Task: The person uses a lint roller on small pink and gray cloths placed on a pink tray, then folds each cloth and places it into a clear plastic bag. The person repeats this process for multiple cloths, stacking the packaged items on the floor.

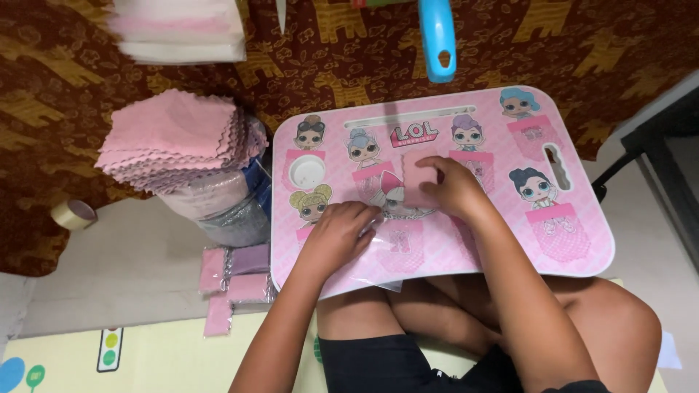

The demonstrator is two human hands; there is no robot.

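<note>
I pinch a folded pink cloth (pixel 419 177) in my right hand (pixel 455 191) at mid-tray (pixel 582 240). My left hand (pixel 338 236) presses a clear sleeve (pixel 389 240) flat at seven o'clock. The tray's right half lies free. A pink cloth stack (pixel 175 142) sits at nine, bagged packets (pixel 233 280) on the floor below it.

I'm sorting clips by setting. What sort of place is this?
Probably a home floor used for piecework: the person sits cross-legged with a pink lap tray, beside a stack of pink cloths and small packed pouches on a play mat.
</note>
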